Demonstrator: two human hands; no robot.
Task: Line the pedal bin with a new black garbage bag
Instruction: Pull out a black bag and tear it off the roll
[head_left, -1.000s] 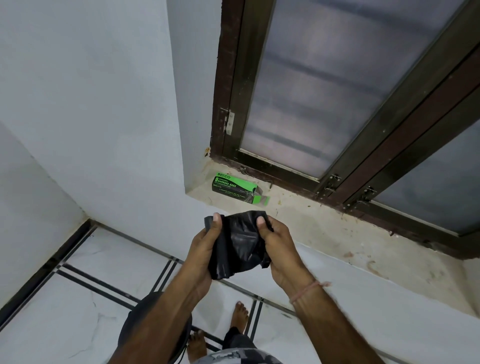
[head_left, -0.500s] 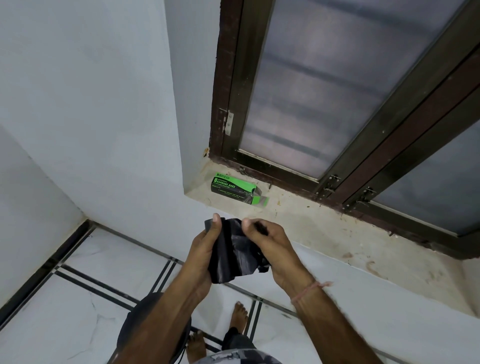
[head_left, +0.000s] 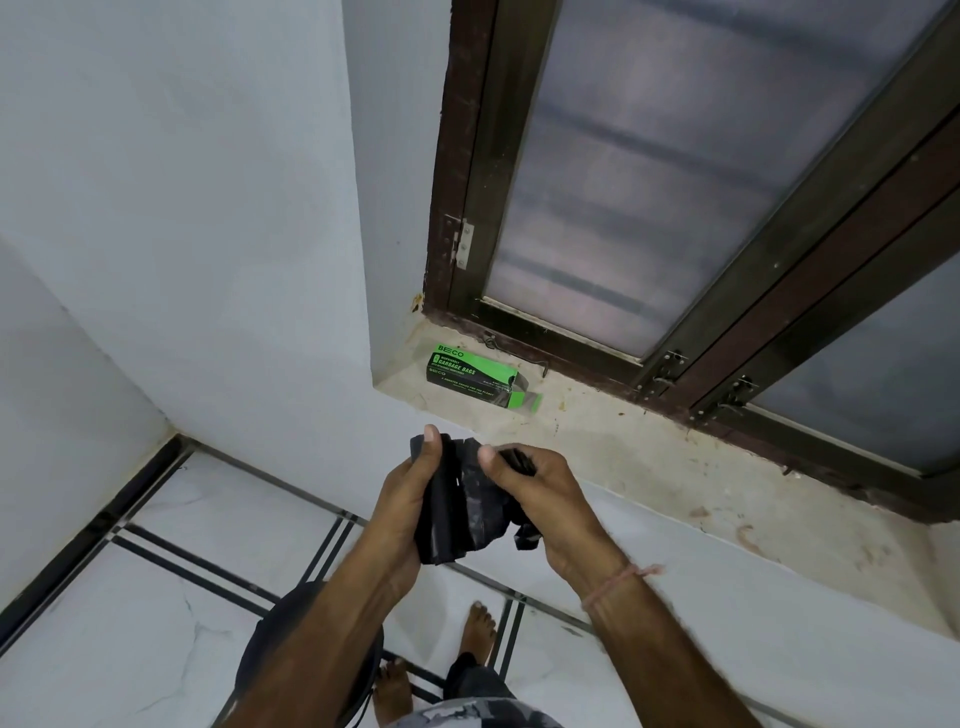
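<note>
The black garbage bag (head_left: 467, 499) is out of its box but not yet opened. It is a folded, crumpled wad held in the air in front of the wall below the window sill (head_left: 623, 447), well above the floor (head_left: 156, 597). The left hand (head_left: 410, 499) grips its left side with the thumb pressed over the top edge. The right hand (head_left: 540, 493) pinches a loose layer near the top, its fingers (head_left: 545, 467) curled round the plastic, so both hands have hold of the bag. The step in hand looks like finding the mouth and working the folds apart. The pedal bin (head_left: 262, 649) stands on the floor beside the person's bare feet, mostly hidden under the left forearm; I cannot tell whether its lid is up or what is inside. The green box of garbage bags (head_left: 467, 371) lies at the left end of the sill, near the corner, one end flap open. Fetching a bag seems done — unfolding it, lowering it into the bin and turning its rim over the edge are all left, which is most of the job.
</note>
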